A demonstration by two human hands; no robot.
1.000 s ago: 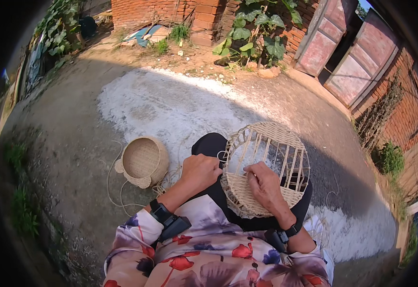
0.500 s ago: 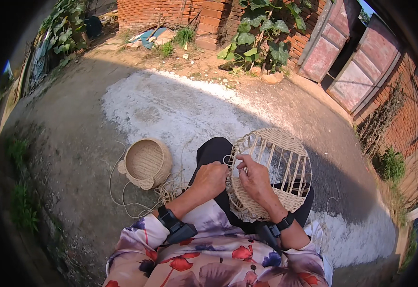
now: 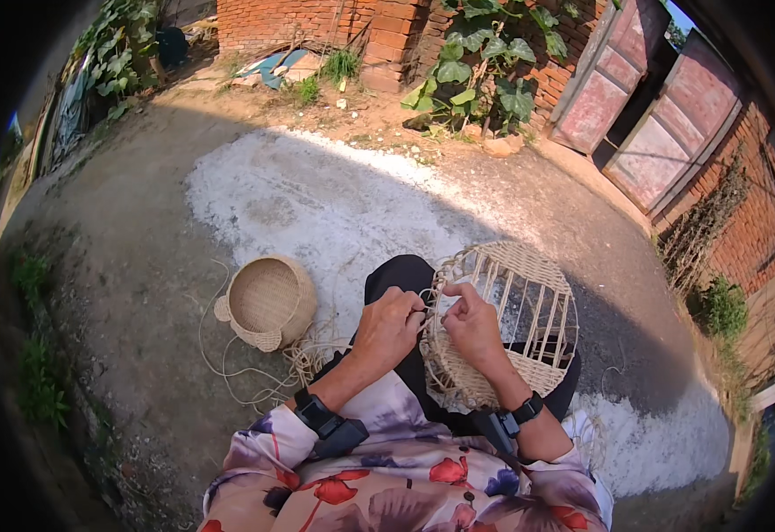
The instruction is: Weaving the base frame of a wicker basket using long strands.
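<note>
An oval woven frame of straw-coloured cord (image 3: 529, 266) lies tilted across my lap, its ends closely woven and its middle crossed by bare struts. At its left rim, my left hand (image 3: 389, 330) is closed in a pinch on a pale cord (image 3: 426, 300), which loops beside the rim. My right hand (image 3: 476, 335) rests over the frame's left part, fingers bent in toward the same edge. What its fingertips grip is hidden. To the left, a small round woven basket (image 3: 272, 301) with two ear-like tabs stands tilted on the ground, its opening toward me.
Loose cord (image 3: 312, 359) lies tangled by the basket, with strands trailing left. White powdery material (image 3: 316, 195) covers part of the ground. Beyond are a brick wall (image 3: 299, 22), a leafy climbing plant (image 3: 516, 97) and a red-and-white metal gate (image 3: 680, 115) standing ajar.
My left hand has turned and risen slightly beside the rim. The right hand's fingers have curled in more, and the cord loop has shifted a little. The basket stays put.
</note>
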